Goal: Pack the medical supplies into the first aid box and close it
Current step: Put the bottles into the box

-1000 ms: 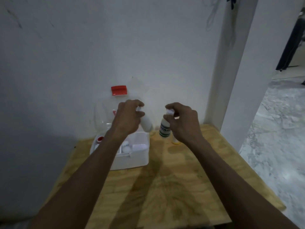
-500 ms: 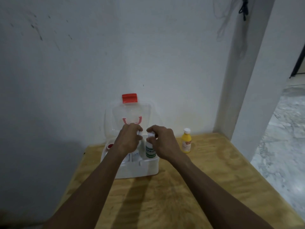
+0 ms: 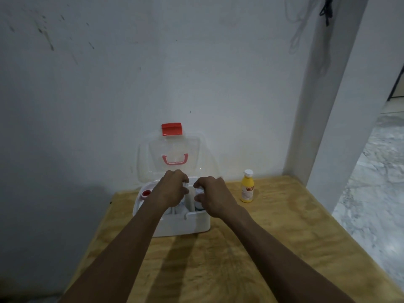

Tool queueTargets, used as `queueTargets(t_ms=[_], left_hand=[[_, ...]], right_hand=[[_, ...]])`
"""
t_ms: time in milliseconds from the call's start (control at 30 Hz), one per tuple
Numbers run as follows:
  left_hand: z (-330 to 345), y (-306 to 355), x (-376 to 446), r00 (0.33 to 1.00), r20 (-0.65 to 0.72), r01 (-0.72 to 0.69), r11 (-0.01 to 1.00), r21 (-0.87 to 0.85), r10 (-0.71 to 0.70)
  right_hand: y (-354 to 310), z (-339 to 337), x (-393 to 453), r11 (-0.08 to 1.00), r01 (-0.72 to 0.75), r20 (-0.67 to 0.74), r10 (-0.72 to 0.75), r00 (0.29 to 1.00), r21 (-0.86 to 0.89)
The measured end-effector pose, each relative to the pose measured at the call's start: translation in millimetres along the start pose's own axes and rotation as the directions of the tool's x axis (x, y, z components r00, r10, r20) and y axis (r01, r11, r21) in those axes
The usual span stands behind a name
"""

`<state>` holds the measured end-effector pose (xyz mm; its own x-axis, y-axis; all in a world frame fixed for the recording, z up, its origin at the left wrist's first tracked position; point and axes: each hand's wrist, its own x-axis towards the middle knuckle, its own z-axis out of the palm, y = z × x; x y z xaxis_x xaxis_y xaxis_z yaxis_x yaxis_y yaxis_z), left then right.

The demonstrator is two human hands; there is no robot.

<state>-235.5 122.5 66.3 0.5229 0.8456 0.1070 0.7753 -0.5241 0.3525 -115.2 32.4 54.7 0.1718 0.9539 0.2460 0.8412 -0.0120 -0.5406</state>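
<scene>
Left hand [image 3: 172, 189] and right hand [image 3: 213, 196] each grip one small white bottle inside the open white plastic first aid box [image 3: 181, 221]. Remaining: yellow plastic bottle [image 3: 247, 189] at 3 o'clock on the tabletop [image 3: 273, 237]; clear lid [image 3: 175, 154] upright, unlatched.

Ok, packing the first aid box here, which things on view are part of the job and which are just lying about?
Part of the job:
first aid box with open clear lid
bottle under left hand
bottle under right hand
yellow bottle, unpacked on the table

Lying about:
dark cord hanging on the wall
</scene>
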Motion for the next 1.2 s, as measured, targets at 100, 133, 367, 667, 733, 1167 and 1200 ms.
queueTargets(t_ms=[100, 133, 367, 667, 733, 1167, 1200], left_hand=[[-0.2, 0.0, -0.3, 1.000, 0.004, -0.019, 1.000, 0.004, 0.019], [-0.6, 0.4, -1.0, 1.000, 0.005, -0.022, 1.000, 0.003, 0.022], [-3.7, -0.5, -3.0, 0.999, 0.008, -0.037, 0.999, -0.010, 0.037], [-10.1, -14.3, -17.5, 0.995, -0.095, -0.013, 0.993, -0.120, 0.001], [-9.0, -28.2, -25.6, 0.976, -0.216, -0.003, 0.993, -0.122, -0.024], [24.0, -69.5, -46.8, 0.967, -0.161, 0.194, 0.980, -0.040, -0.198], [26.1, -71.8, -45.6, 0.967, -0.159, 0.196, 0.980, -0.023, -0.197]], right_hand=[[0.0, 0.5, 1.0, 1.000, -0.001, 0.013, 0.002, 1.000, -0.007], [-0.4, 0.4, 1.2, 1.000, -0.001, 0.013, 0.001, 1.000, -0.007], [-2.0, -0.3, 2.6, 1.000, -0.001, 0.027, 0.001, 1.000, -0.011], [-3.0, -13.0, 6.2, 0.999, -0.006, -0.014, 0.007, 1.000, 0.045], [-4.4, -19.6, 13.2, 0.997, -0.011, -0.082, 0.017, 0.997, 0.071], [-12.6, -40.9, 88.5, 0.996, -0.068, -0.216, 0.056, 0.975, -0.049], [-6.3, -43.3, 86.7, 0.992, -0.103, -0.219, 0.085, 0.972, -0.074]])
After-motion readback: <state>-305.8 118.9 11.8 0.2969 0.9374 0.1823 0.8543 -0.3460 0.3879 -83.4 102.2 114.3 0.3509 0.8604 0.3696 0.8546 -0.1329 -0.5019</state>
